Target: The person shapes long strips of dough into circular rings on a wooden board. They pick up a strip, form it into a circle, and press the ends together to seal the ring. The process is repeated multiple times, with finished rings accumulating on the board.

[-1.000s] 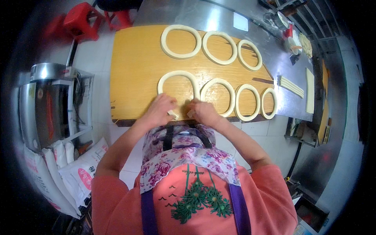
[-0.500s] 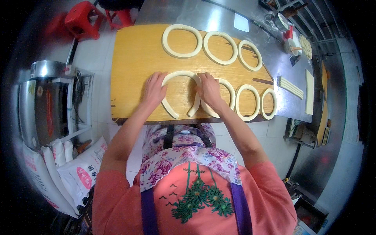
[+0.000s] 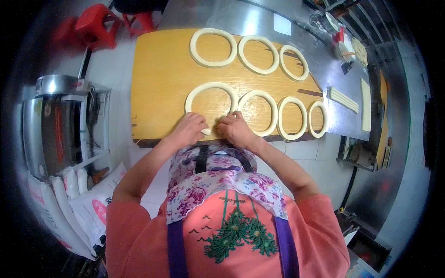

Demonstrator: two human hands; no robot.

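A pale dough strip (image 3: 211, 85) lies curved into an arch on the wooden board (image 3: 157, 69). My left hand (image 3: 189, 129) has its fingers closed around the strip's left end, whose tip shows beside the fingertips. On the right end sits my right hand (image 3: 236, 129), fingers bent and closed over the dough, which they mostly cover. A narrow gap separates the two hands near the board's front edge. Right beside my right hand is a dough ring (image 3: 257, 93), with smaller-looking rings (image 3: 292, 98) further right. Three more dough rings (image 3: 258, 38) form a row at the back.
Right of the board, a steel table (image 3: 345, 123) carries several straight dough strips (image 3: 343, 99) and a flat dough slab (image 3: 365, 104). Bowls (image 3: 342, 50) stand at the far right. Red stools (image 3: 97, 25), a metal machine (image 3: 55, 120) and white sacks (image 3: 60, 208) are on the left.
Both hands have slid from the sides of the dough arch toward me to its two ends and come closer together. The ends are drawn in nearer each other.
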